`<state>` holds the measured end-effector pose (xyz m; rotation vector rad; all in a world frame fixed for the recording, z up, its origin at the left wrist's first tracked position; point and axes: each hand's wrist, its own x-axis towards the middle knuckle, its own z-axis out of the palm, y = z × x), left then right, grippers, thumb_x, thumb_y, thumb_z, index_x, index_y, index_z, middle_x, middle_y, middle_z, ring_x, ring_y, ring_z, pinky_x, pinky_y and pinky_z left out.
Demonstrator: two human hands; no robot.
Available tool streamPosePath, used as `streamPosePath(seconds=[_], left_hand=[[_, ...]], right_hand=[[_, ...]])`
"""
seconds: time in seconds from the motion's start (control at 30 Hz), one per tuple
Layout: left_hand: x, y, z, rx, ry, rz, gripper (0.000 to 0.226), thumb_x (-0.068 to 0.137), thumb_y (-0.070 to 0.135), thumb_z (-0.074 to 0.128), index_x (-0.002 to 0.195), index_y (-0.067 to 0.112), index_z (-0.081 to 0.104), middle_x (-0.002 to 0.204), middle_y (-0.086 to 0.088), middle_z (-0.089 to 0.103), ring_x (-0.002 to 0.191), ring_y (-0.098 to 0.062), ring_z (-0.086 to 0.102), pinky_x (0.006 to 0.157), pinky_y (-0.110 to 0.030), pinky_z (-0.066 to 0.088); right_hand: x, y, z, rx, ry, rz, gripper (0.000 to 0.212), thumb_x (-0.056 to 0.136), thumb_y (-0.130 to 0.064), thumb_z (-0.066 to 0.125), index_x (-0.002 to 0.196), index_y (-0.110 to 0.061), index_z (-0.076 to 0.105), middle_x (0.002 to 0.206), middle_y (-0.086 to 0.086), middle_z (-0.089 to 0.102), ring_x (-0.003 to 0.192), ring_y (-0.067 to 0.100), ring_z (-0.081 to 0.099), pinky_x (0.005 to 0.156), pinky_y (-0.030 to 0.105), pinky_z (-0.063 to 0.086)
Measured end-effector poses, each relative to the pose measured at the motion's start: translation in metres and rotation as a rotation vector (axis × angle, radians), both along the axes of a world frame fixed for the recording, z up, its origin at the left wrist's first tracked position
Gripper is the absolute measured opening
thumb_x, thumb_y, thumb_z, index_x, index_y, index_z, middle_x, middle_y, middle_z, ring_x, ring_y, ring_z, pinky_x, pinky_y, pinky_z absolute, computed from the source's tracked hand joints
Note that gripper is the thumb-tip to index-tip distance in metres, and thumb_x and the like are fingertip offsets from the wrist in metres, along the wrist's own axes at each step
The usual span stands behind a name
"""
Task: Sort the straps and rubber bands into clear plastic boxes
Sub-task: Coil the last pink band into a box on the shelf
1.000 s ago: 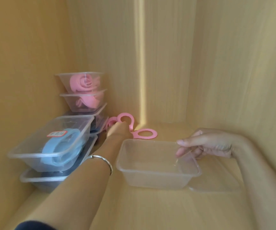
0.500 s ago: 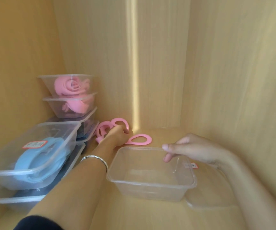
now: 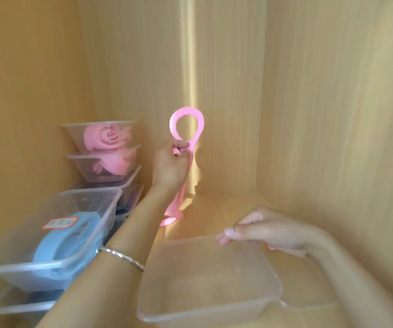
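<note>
Head: left hand (image 3: 169, 166) grips pink strap (image 3: 186, 110); right hand (image 3: 269, 230) apparently pinches box (image 3: 202, 314) rim; filled boxes (image 3: 49, 263) beside.

Strap (image 3: 186, 129) in my left hand (image 3: 169, 166): plain pink, one shade throughout, no print.
Front box (image 3: 202, 313), pinched by my right hand (image 3: 269, 230): clear, colourless, faintly milky along the rim.
Two top stacked boxes (image 3: 84, 166): clear, rolled straps (image 3: 103, 138) inside the same pink.
Nearer left box (image 3: 49, 278): clear, holding a light blue strap (image 3: 56, 247). Its label (image 3: 59, 223) is red and white.
Bracelet (image 3: 122, 256) on my left wrist: silver.
Cabinet walls (image 3: 332, 114): pale yellow wood, fine vertical grain.
</note>
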<state>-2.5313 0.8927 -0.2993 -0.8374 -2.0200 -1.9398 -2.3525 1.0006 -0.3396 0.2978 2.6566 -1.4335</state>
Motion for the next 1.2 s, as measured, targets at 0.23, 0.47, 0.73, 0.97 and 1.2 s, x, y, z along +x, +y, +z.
streamPosePath(seconds=[0.23, 0.47, 0.73, 0.97, 1.2], left_hand=[[0.013, 0.0, 0.014, 0.135, 0.006, -0.075, 0.013, 0.094, 0.012, 0.055, 0.102, 0.021, 0.059, 0.1, 0.002, 0.062, 0.081, -0.008, 0.057, 0.061, -0.003, 0.041], [0.016, -0.007, 0.017, 0.265, -0.003, -0.095, 0.013, 0.093, 0.013, 0.057, 0.094, 0.026, 0.055, 0.089, 0.011, 0.056, 0.062, 0.009, 0.054, 0.054, -0.003, 0.039], [0.01, -0.002, 0.01, 0.233, 0.045, 0.018, 0.017, 0.092, 0.013, 0.058, 0.093, 0.029, 0.053, 0.085, 0.011, 0.057, 0.063, 0.003, 0.054, 0.062, -0.011, 0.044], [0.008, 0.004, 0.007, 0.257, -0.057, 0.023, 0.019, 0.091, 0.013, 0.058, 0.105, 0.024, 0.051, 0.097, -0.006, 0.063, 0.068, -0.006, 0.061, 0.064, -0.018, 0.049], [0.009, -0.003, 0.013, 0.344, -0.125, 0.02, 0.023, 0.098, 0.038, 0.045, 0.091, 0.021, 0.059, 0.085, 0.008, 0.062, 0.069, -0.002, 0.055, 0.063, -0.022, 0.041]], right_hand=[[-0.047, 0.013, 0.027, -0.162, 0.328, -0.317, 0.021, 0.09, -0.046, 0.058, 0.102, -0.029, 0.065, 0.104, -0.004, 0.073, 0.097, 0.017, 0.071, 0.102, 0.044, 0.047], [-0.116, 0.006, 0.036, -0.213, 0.092, 0.013, 0.019, 0.094, -0.03, 0.059, 0.098, -0.012, 0.063, 0.084, 0.004, 0.064, 0.065, 0.014, 0.06, 0.059, 0.023, 0.045], [-0.119, 0.023, 0.041, -0.064, 0.402, -0.271, 0.021, 0.086, -0.025, 0.072, 0.095, -0.014, 0.056, 0.085, 0.001, 0.059, 0.063, 0.013, 0.059, 0.062, 0.026, 0.051], [-0.104, -0.009, 0.048, 0.249, 0.018, 0.224, 0.018, 0.087, -0.032, 0.07, 0.1, -0.02, 0.067, 0.101, 0.004, 0.068, 0.076, 0.013, 0.064, 0.076, 0.03, 0.053], [-0.096, 0.011, 0.064, 0.119, 0.385, -0.077, 0.01, 0.091, -0.014, 0.056, 0.086, -0.017, 0.064, 0.086, 0.003, 0.071, 0.08, 0.012, 0.065, 0.073, 0.03, 0.054]])
